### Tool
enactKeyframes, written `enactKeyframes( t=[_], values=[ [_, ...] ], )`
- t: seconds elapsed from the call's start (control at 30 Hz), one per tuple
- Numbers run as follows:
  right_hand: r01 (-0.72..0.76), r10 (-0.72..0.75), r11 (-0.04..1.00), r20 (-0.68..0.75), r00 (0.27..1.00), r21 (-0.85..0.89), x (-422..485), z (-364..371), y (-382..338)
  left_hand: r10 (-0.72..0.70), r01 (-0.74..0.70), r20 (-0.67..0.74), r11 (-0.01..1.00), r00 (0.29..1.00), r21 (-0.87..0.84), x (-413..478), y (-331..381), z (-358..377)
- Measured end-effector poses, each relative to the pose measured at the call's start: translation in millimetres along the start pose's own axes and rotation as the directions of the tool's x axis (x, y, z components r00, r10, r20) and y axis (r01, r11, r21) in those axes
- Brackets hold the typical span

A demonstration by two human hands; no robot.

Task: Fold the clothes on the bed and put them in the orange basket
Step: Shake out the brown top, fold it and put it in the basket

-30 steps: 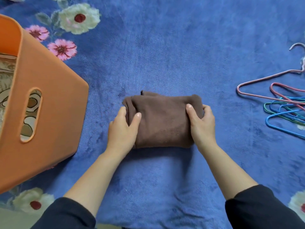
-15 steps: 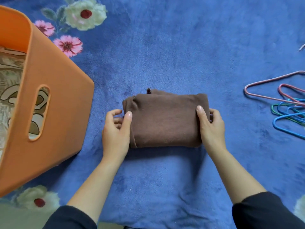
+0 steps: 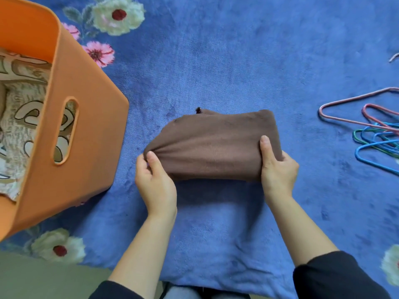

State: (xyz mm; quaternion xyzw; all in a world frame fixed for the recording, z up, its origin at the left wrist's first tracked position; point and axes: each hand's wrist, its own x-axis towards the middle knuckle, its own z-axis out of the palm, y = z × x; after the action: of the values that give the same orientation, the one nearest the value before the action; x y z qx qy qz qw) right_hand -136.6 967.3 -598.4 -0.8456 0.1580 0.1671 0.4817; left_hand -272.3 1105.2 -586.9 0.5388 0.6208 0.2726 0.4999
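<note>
A folded brown garment (image 3: 216, 145) is in the middle of the view over the blue floral blanket (image 3: 226, 61). My left hand (image 3: 154, 182) pinches its left end, which bunches into creases. My right hand (image 3: 277, 167) grips its right end, thumb on top. The near edge of the garment is raised off the blanket and casts a shadow beneath. The orange basket (image 3: 86, 126) stands at the left, with a cream patterned cloth (image 3: 19, 104) folded inside it.
A pile of wire hangers (image 3: 375, 134) in pink, blue and green lies on the blanket at the right edge. The bed's front edge runs along the bottom left, with grey floor below it.
Both hands have closed on the ends of the brown garment and lifted it off the blanket. Before, they rested beside it as it lay flat.
</note>
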Motion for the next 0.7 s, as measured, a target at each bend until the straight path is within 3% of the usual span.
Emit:
enactKeyframes(
  t=[0.1,0.2,0.27,0.4,0.5,0.57,0.63,0.7],
  values=[
    [0.079,-0.079,0.997,-0.032,0.996,-0.019,10.4,-6.4,-10.6,0.149,-0.153,0.063,0.985,0.987,0.077,8.2,5.8,-5.4],
    [0.146,-0.128,0.957,0.084,0.988,-0.25,23.7,-14.7,-3.2,-0.029,-0.038,0.312,0.978,0.95,0.205,9.8,-19.0,-12.7],
    [0.147,-0.081,0.924,0.195,0.977,-0.353,26.1,-17.9,8.5,-0.128,-0.008,0.412,0.95,0.902,0.311,7.8,-35.1,-19.5],
    [0.098,-0.045,0.949,0.179,0.983,-0.299,19.0,-24.3,24.1,-0.121,-0.001,0.353,0.946,0.928,0.325,7.4,-33.8,-22.9],
    [-0.137,0.139,0.98,0.003,0.99,-0.147,8.1,-29.0,32.0,-0.103,0.019,0.228,0.939,0.968,0.345,11.3,-23.3,-16.3],
    [-0.376,0.376,0.926,-0.02,0.926,0.03,-4.8,-31.4,31.9,-0.284,0.201,0.244,0.927,0.927,0.317,20.9,-12.0,-4.9],
    [-0.561,0.547,0.808,0.128,0.828,0.179,-22.8,-31.1,32.1,-0.467,0.407,0.366,0.884,0.805,0.232,28.9,-2.5,7.6],
    [-0.664,0.553,0.691,0.381,0.741,0.287,-38.9,-22.9,33.6,-0.506,0.426,0.45,0.862,0.736,0.274,28.0,2.8,18.6]
  ],
)
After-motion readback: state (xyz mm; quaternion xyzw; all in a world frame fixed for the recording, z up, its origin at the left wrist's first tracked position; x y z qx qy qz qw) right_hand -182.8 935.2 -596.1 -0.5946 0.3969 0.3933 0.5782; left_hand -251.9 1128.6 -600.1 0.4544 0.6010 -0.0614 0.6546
